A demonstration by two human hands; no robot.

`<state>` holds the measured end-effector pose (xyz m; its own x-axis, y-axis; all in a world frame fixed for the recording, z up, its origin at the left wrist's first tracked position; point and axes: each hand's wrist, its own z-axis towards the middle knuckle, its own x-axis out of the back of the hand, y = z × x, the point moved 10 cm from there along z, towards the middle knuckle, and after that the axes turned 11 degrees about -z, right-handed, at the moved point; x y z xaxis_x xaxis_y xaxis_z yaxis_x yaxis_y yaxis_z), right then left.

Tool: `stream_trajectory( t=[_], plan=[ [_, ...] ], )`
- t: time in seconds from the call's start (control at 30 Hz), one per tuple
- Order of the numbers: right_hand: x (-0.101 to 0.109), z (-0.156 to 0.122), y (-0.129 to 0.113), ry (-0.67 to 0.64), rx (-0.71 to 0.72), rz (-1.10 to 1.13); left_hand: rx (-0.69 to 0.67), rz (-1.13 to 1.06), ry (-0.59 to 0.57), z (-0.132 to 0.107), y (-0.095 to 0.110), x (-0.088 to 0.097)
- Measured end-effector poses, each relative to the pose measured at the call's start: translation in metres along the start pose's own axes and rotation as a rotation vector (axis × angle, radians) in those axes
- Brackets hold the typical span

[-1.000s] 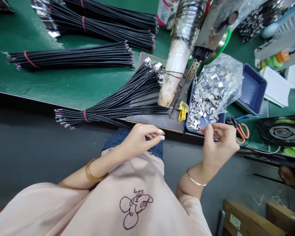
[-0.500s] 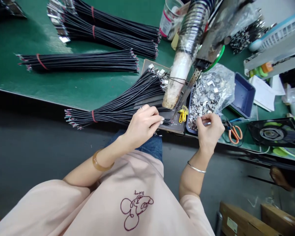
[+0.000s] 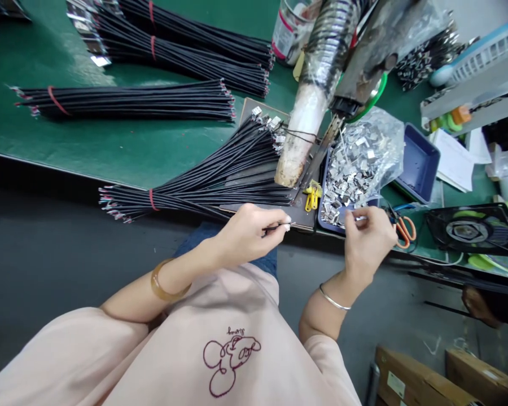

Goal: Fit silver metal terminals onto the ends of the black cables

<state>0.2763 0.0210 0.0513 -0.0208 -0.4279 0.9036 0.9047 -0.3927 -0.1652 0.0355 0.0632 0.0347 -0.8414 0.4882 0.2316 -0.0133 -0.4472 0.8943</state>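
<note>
My left hand pinches the end of a black cable between thumb and fingers, just in front of the table edge. The cable's tip sticks out to the right. Behind it fans a bundle of black cables, tied by a red band; some of its ends carry metal connectors. My right hand is closed in a pinch at the front of a blue tray of small metal connector shells. What sits between its fingertips is too small or hidden to make out.
More banded cable bundles lie at the back left. A taped hose hangs over the work board, near a yellow cutter. Orange-handled pliers, an empty-looking blue tray and a fan stand to the right.
My left hand has come off the bundle toward me, and the cable end now shows in its pinch. My right hand has drawn back slightly from the connector shells toward the table edge.
</note>
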Motion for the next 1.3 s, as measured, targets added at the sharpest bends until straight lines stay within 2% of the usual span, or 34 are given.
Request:
stream_trajectory(
  t=[0.1, 0.17, 0.2, 0.27, 0.37, 0.43, 0.6, 0.83, 0.93, 1.03, 1.1, 1.2, 1.3],
  plan=[
    [0.019, -0.003, 0.003, 0.131, -0.051, 0.073, 0.29, -0.283, -0.02, -0.001, -0.027, -0.003],
    [0.027, -0.013, -0.005, 0.192, -0.094, 0.21, 0.396, -0.417, -0.008, -0.002, -0.037, -0.005],
    [0.028, -0.02, -0.011, 0.213, -0.114, 0.304, 0.414, -0.455, 0.006, -0.002, -0.039, -0.005],
    [0.02, -0.034, -0.03, 0.17, -0.115, 0.512, 0.42, -0.479, 0.035, 0.0, -0.04, -0.004],
    [0.01, -0.052, -0.067, 0.11, 0.007, 0.624, 0.426, -0.464, 0.069, 0.002, -0.04, -0.002],
    [-0.001, -0.058, -0.082, 0.04, 0.052, 0.703, 0.422, -0.447, 0.093, 0.003, -0.04, 0.0],
    [-0.031, -0.061, -0.09, -0.18, 0.01, 0.891, 0.348, -0.278, 0.097, 0.002, -0.034, 0.002],
    [-0.042, -0.062, -0.086, -0.251, -0.038, 0.971, 0.173, -0.012, 0.126, 0.002, -0.018, 0.006],
    [-0.037, -0.06, -0.087, -0.236, 0.017, 0.932, 0.05, 0.081, 0.11, 0.002, -0.01, 0.004],
    [-0.02, -0.06, -0.09, -0.13, 0.139, 0.734, -0.117, 0.273, 0.074, 0.0, 0.001, -0.003],
    [-0.015, -0.061, -0.091, -0.108, 0.171, 0.66, -0.198, 0.398, 0.048, -0.002, 0.007, -0.008],
    [-0.018, -0.063, -0.087, -0.149, 0.148, 0.69, -0.27, 0.493, 0.022, -0.003, 0.013, -0.012],
    [-0.013, -0.065, -0.09, -0.118, 0.199, 0.623, -0.3, 0.524, 0.028, -0.003, 0.018, -0.012]
  ],
)
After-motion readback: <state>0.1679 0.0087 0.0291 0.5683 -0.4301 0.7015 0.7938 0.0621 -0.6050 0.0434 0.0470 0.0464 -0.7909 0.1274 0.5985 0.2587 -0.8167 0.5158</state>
